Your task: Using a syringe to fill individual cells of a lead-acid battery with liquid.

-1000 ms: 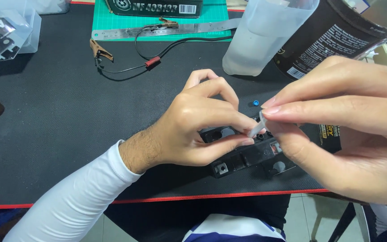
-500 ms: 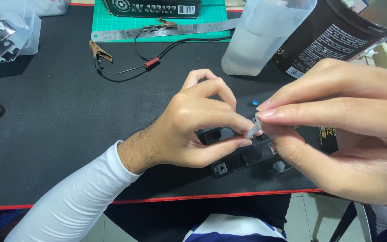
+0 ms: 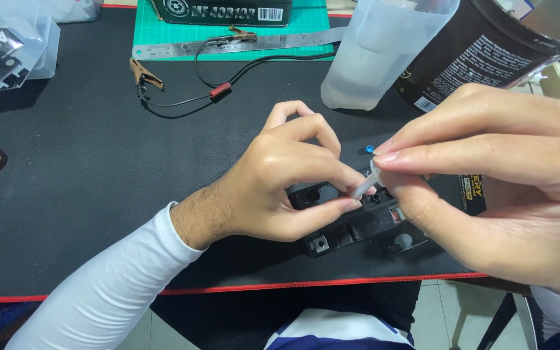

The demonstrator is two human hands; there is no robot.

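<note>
While both hands pinch a small clear tube (image 3: 362, 186), it sits above the black battery (image 3: 358, 223)

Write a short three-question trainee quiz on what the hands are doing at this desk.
1. True or false: the left hand rests on the black plastic part.
2. What does the right hand pinch? A) the clip lead B) a small clear tube C) the metal ruler
3. Which lies on the green mat: the metal ruler or the clear jug?

Key: 1 true; 2 B, the small clear tube; 3 the metal ruler.
</note>
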